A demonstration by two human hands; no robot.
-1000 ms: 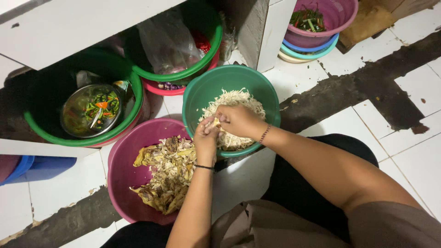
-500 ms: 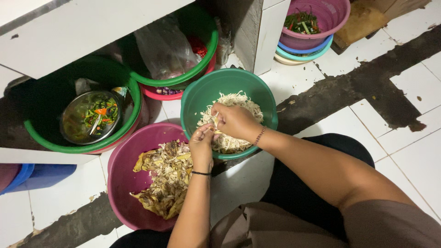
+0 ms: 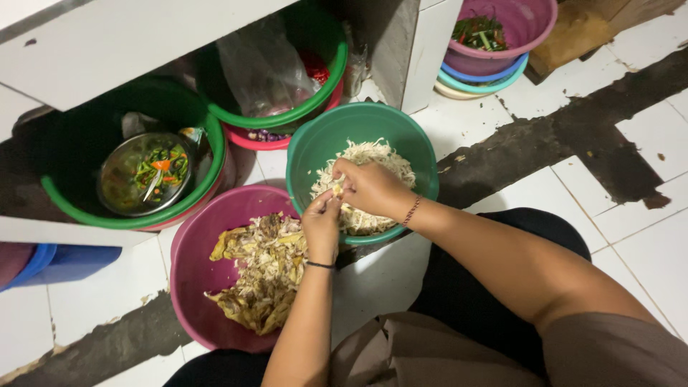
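— While both hands meet over the bowls, what sits nearest?

— One pink basin (image 3: 188, 287) on the tiled floor (image 3: 631, 208), holding a heap of brownish scraps (image 3: 261, 269). The left hand (image 3: 322, 226) hangs at its far rim, fingers pinched on a pale shred (image 3: 335, 192). The right hand (image 3: 373, 188) closes on the same shred from the other side, so the two hands touch.

— And beyond?

— One green bowl (image 3: 416, 154) with a mound of pale shredded food (image 3: 376, 156), right under the hands. Past that, two green basins under a white shelf (image 3: 107, 54): the left green basin (image 3: 72, 208) carries one metal dish (image 3: 147, 174) of chopped greens, the other green basin (image 3: 315, 93) a clear plastic bag (image 3: 261, 61).

— Farthest?

— A stack of bowls with a purple bowl (image 3: 534, 25) on top, holding greens.

— Changed since a moment ago?

— Hardly. The hands keep the same spot over the green bowl; the view has only shifted a little.

— Room to move?

— Pink basin and green bowl touch rim to rim. Open tiles lie to the right, crossed by dark patches.
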